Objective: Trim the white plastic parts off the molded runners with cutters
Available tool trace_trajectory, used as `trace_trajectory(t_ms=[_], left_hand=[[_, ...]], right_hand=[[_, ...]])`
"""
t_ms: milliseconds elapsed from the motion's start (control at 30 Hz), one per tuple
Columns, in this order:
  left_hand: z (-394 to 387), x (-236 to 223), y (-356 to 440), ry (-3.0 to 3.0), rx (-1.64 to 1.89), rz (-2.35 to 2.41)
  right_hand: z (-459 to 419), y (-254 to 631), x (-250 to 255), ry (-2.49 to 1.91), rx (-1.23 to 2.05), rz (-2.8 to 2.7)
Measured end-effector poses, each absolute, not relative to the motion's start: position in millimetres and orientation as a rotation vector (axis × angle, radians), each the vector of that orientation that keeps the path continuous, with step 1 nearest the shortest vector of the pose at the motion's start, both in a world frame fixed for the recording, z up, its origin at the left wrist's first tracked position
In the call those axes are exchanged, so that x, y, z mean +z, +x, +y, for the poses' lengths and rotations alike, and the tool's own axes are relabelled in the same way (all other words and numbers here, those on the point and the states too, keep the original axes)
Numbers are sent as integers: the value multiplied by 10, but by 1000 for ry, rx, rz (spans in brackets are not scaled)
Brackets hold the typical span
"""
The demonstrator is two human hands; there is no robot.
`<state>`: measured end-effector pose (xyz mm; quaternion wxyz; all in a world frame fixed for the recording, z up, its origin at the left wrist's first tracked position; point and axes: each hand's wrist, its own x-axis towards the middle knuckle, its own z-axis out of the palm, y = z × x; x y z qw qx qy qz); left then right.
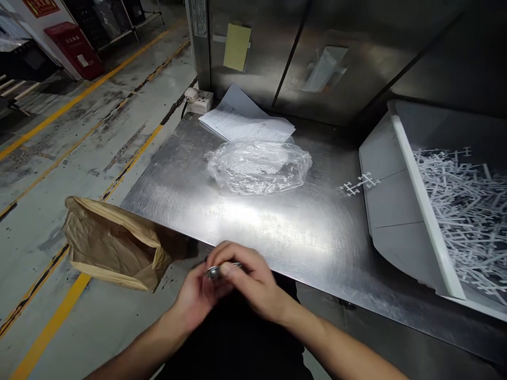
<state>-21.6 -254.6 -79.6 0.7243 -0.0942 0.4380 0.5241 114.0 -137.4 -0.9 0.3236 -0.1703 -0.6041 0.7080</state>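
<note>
Just off the table's front edge, my two hands meet. My right hand [249, 277] is closed, its thumb and fingers pinching a small shiny metal piece [214, 272] whose kind I cannot make out. My left hand [194, 298] curls beneath it against the same spot, its fingers partly hidden by the right hand. Beyond them on the steel table [237, 219] lies a crumpled clear plastic bag [259, 166] with small white bits in it. A white branched plastic piece [359, 183] rests beside the grey bin.
The grey bin [425, 211], heaped with white plastic branches [471, 216], stands at the right. An open brown sack [114, 243] is at the table's left front edge. Printed papers [245, 116] and a power socket [200, 101] sit by the metal wall.
</note>
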Motion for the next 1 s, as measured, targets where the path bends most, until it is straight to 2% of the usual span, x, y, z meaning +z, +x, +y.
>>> trace_trajectory(t_ms=[133, 300, 433, 567, 767, 1000], left_hand=[[-2303, -266, -139, -196, 996, 884], [-873, 292, 41, 73, 1311, 787], [-196, 375, 135, 97, 1376, 793], [-390, 290, 70, 247, 1372, 819], [-867, 242, 6, 421, 1377, 959], [-1216, -37, -22, 778, 1246, 1178]], right_hand=[[-1106, 1498, 208, -570, 1591, -1400], [-916, 1844, 594, -630, 1188, -1236], [-992, 2115, 840, -705, 1020, -1143], [-993, 2266, 784, -721, 961, -1155], [-758, 2200, 453, -712, 1049, -1144], [-705, 2271, 119, -822, 1050, -1009]])
